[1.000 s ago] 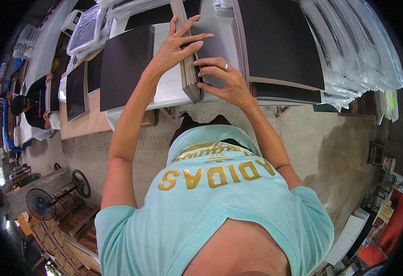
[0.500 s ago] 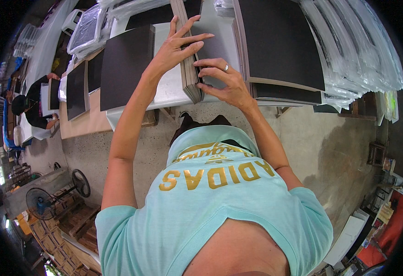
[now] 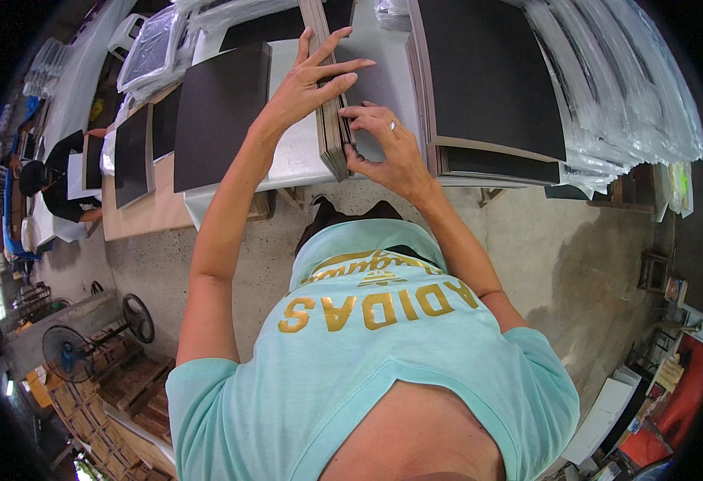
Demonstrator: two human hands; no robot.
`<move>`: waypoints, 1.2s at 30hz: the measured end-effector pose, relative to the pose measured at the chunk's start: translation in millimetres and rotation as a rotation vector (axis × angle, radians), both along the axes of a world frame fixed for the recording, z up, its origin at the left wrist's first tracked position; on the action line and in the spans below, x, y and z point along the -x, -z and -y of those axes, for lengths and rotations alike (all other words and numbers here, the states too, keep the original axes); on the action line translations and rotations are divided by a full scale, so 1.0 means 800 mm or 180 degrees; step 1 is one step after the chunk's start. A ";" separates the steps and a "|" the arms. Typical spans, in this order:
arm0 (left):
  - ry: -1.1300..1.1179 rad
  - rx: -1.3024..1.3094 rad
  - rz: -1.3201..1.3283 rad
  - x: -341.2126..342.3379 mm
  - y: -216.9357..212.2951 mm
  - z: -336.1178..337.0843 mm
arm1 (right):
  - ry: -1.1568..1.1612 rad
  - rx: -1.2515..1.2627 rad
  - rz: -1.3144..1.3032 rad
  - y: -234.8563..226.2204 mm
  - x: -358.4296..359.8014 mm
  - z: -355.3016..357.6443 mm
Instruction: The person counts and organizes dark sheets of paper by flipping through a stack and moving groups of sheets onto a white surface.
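Observation:
A narrow stack of dark boards with grey-brown edges [image 3: 331,132] stands upright on the table, its edges facing up. Across its upper part lies my left hand [image 3: 313,78], open, with fingers spread and touching the edges. My right hand [image 3: 390,146] is at the stack's right side, near its closest end. Its fingers are curved, with the thumb apart from the index finger, and the fingertips touch the outer board edges. A ring shows on one finger. The fingertips' exact hold on a single board cannot be made out.
A large black board pile [image 3: 492,76] lies to the right, beside plastic-wrapped stacks [image 3: 612,80]. A black panel [image 3: 222,116] stands on the left of the white table [image 3: 294,156]. Further left, a co-worker [image 3: 51,184] handles panels. A fan [image 3: 68,353] stands behind on the left.
My right hand has shifted slightly, its fingers bending more and the thumb spreading from them along the stack's side. My left hand stays in place. The co-worker's arm has moved a little.

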State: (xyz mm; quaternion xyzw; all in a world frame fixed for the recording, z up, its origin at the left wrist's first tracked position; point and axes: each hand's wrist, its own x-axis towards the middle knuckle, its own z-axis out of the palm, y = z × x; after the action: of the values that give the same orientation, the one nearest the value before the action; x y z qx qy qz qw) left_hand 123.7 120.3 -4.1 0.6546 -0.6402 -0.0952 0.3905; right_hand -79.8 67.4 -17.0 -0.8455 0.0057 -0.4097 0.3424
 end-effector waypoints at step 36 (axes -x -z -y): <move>0.0081 0.0152 0.0173 -0.012 -0.004 -0.008 | -0.0224 -0.0074 -0.0306 -0.012 0.001 0.001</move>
State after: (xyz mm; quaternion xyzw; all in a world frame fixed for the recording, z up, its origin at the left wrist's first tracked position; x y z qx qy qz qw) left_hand 133.4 126.6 -1.2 0.6393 -0.6610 -0.0670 0.3872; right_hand -80.7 66.3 -7.2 -0.8599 -0.0030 -0.3562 0.3657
